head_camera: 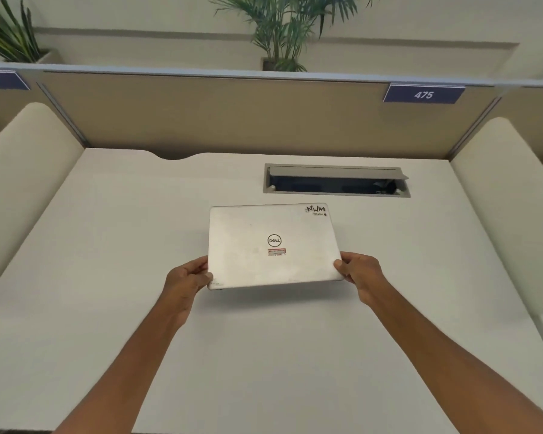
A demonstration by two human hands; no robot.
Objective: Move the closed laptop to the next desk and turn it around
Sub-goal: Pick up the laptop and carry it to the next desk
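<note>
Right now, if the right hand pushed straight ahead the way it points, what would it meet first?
The right hand already grips the laptop. Beyond that, probably the open cable hatch in the desk, though depth is unclear.

A tan partition is backing a white desk, wearing a blue "475" tag; cream dividers are flanking it, and palms are standing behind under soft light

Laptop lid: round "DELL" logo at centre. Far right corner sticker reads "WWN" upside down (small print beneath illegible). Red-and-white label below logo: unreadable. Blue partition sign: "475". Left sign: partly cut, "474".
</note>
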